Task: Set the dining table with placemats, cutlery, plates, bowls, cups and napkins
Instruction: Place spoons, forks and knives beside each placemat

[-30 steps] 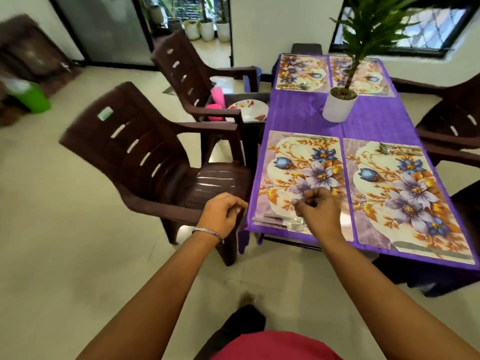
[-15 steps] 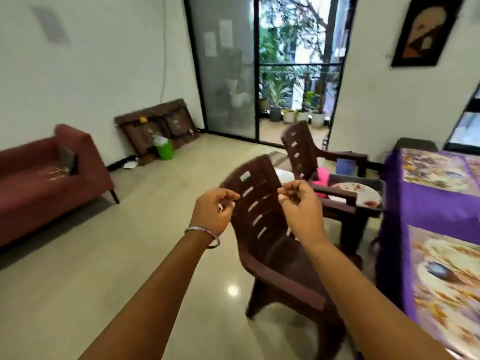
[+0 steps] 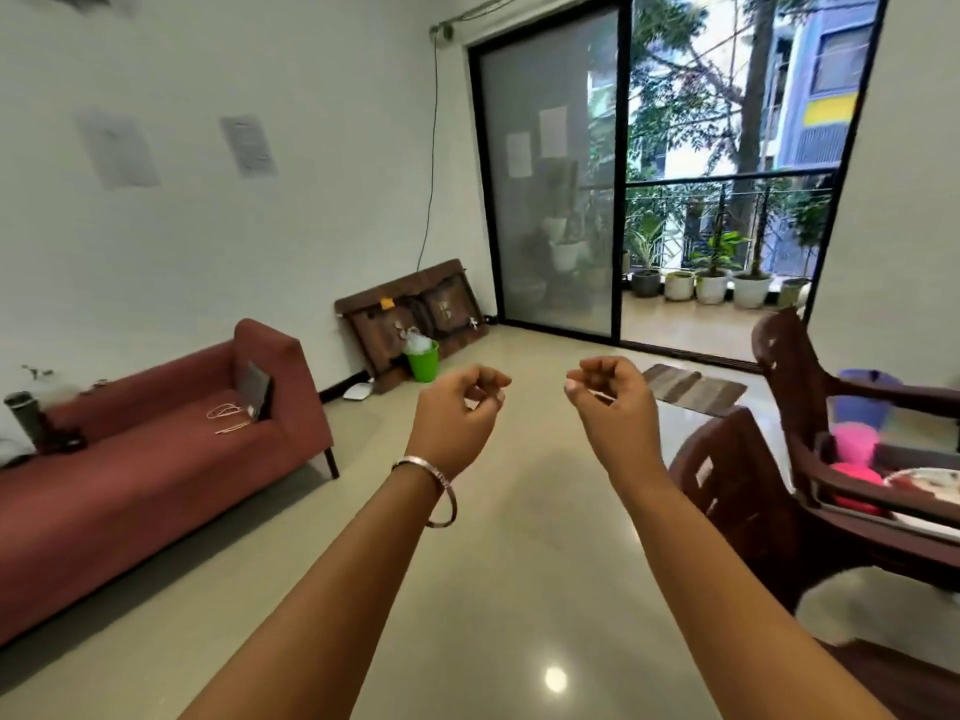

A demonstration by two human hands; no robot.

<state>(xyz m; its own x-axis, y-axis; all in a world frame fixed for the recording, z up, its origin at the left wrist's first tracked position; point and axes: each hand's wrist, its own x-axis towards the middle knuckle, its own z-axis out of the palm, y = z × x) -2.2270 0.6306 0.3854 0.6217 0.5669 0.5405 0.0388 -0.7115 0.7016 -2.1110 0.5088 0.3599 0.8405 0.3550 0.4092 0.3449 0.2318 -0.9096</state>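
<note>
Head view: both hands raised side by side over the floor, apart from each other. Left hand (image 3: 457, 407) fingers curled in loosely, thumb near fingertips, nothing in it; bangle (image 3: 428, 491) on that wrist. Right hand (image 3: 610, 407) same pose, loosely curled, empty as far as the frame shows. Neither touches anything. Task items sit on the far brown chair (image 3: 810, 407), right of the right hand: plate (image 3: 930, 483) on the seat at the frame edge, pink cups (image 3: 854, 459) just left of it. Nearer chair (image 3: 737, 491) just right of the right forearm. Red sofa (image 3: 156, 459) well left of the hands, green bin (image 3: 423, 360) beyond it by the wall.
</note>
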